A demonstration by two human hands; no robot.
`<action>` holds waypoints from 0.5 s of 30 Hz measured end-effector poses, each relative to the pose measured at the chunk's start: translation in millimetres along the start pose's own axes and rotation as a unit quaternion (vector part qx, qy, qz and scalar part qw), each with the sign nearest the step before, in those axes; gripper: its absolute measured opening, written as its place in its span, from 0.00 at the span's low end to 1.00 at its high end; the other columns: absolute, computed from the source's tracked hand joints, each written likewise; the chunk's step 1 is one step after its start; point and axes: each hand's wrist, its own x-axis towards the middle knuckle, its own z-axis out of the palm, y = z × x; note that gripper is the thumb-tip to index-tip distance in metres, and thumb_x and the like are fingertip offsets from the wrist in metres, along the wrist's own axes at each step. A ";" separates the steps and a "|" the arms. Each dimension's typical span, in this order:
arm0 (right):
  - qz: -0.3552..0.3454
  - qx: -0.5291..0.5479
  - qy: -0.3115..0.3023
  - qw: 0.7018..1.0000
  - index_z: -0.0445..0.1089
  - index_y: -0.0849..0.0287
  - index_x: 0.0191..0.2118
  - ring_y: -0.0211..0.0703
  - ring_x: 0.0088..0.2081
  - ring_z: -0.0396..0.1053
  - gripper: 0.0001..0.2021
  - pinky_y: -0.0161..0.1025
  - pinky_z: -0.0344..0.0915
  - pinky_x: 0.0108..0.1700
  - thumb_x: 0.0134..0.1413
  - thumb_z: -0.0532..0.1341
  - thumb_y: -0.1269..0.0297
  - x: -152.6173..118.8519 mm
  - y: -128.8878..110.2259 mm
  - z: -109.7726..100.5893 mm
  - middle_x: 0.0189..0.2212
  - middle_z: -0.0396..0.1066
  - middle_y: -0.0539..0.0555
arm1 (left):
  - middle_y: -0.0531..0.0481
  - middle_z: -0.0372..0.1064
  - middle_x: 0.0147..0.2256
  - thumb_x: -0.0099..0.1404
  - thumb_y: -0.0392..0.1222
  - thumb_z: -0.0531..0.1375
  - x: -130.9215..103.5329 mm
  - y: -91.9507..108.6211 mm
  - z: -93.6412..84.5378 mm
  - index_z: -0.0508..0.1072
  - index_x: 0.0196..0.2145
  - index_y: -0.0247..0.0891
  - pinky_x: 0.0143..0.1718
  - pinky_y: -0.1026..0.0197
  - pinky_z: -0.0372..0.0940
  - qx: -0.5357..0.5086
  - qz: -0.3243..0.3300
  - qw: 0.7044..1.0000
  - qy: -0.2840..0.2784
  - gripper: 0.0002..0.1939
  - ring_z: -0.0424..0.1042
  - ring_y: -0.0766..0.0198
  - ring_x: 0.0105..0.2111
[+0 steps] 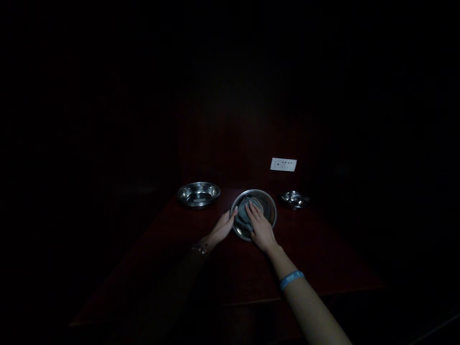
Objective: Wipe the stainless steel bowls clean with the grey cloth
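Note:
A round steel bowl (pixel 269 207) sits on the dark red table (pixel 316 249) in front of me. A grey cloth (pixel 244 215) lies inside it. My right hand (pixel 261 229) presses flat on the cloth, fingers spread, inside the bowl. My left hand (pixel 223 228) rests against the bowl's left rim, fingers touching its outer edge. A blue band is on my right wrist and a bracelet on my left.
A wider steel bowl (pixel 198 194) stands at the left and a small steel bowl (pixel 295 199) at the right. A white socket plate (pixel 283 164) is on the wall behind. The room is very dark beyond the table.

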 end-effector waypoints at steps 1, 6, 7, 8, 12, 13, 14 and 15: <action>-0.016 0.000 -0.013 1.000 0.41 0.57 0.70 0.48 0.70 0.34 0.49 0.53 0.46 0.68 0.38 0.53 0.83 0.3 -1.3 -0.4 0.70 0.37 0.54 | 0.42 0.73 0.51 0.68 0.58 0.48 -0.1 0.3 0.1 0.71 0.52 0.36 0.58 0.54 0.61 -0.001 0.005 1.000 0.000 0.28 0.70 0.53 0.53; -0.064 0.038 -0.052 0.996 0.47 0.56 0.68 0.47 0.70 0.36 0.47 0.56 0.47 0.67 0.37 0.52 0.82 0.8 -5.5 -3.2 0.69 0.43 0.54 | 0.43 0.73 0.51 0.67 0.59 0.48 1.3 -3.9 0.3 0.70 0.53 0.35 0.58 0.54 0.61 -0.011 0.004 1.000 0.012 0.29 0.69 0.54 0.54; -0.066 0.049 -0.056 0.995 0.49 0.57 0.68 0.47 0.70 0.38 0.46 0.56 0.47 0.67 0.37 0.51 0.82 0.9 -6.2 -3.8 0.69 0.46 0.54 | 0.43 0.73 0.51 0.67 0.59 0.48 2.2 -5.9 0.4 0.71 0.52 0.35 0.57 0.55 0.62 -0.012 0.002 1.000 0.017 0.29 0.70 0.54 0.53; -0.067 0.059 -0.059 0.994 0.51 0.57 0.67 0.47 0.69 0.40 0.45 0.56 0.48 0.67 0.37 0.51 0.82 1.0 -7.0 -4.5 0.68 0.49 0.55 | 0.43 0.74 0.50 0.67 0.60 0.48 3.2 -8.1 0.6 0.71 0.52 0.35 0.56 0.55 0.63 -0.012 -0.001 1.000 0.021 0.29 0.71 0.54 0.52; -0.060 0.089 -0.065 0.992 0.61 0.57 0.62 0.46 0.66 0.52 0.37 0.52 0.54 0.65 0.40 0.54 0.79 1.2 -10.9 -7.5 0.62 0.61 0.55 | 0.41 0.75 0.47 0.65 0.58 0.51 7.8 -17.2 1.7 0.73 0.47 0.33 0.54 0.54 0.65 0.000 -0.008 0.999 0.042 0.27 0.72 0.52 0.49; -0.060 0.093 -0.063 0.992 0.63 0.57 0.60 0.46 0.65 0.54 0.35 0.51 0.55 0.65 0.41 0.55 0.78 1.1 -11.8 -8.2 0.61 0.64 0.55 | 0.40 0.75 0.47 0.65 0.57 0.52 8.7 -19.0 1.8 0.73 0.46 0.32 0.53 0.54 0.65 0.006 -0.008 0.999 0.047 0.26 0.73 0.51 0.49; -0.057 0.095 -0.061 0.992 0.65 0.57 0.58 0.46 0.64 0.56 0.32 0.50 0.56 0.64 0.43 0.56 0.77 0.8 -12.7 -8.9 0.59 0.65 0.55 | 0.39 0.75 0.46 0.64 0.56 0.53 9.3 -20.6 1.6 0.73 0.46 0.31 0.53 0.54 0.65 0.011 -0.007 0.999 0.050 0.25 0.73 0.50 0.48; -0.052 0.097 -0.059 0.992 0.66 0.57 0.57 0.46 0.63 0.58 0.30 0.49 0.56 0.64 0.44 0.57 0.76 0.4 -13.5 -9.6 0.58 0.67 0.55 | 0.39 0.75 0.46 0.64 0.55 0.53 9.7 -22.0 1.3 0.73 0.45 0.31 0.53 0.54 0.65 0.013 -0.004 0.999 0.050 0.25 0.73 0.50 0.48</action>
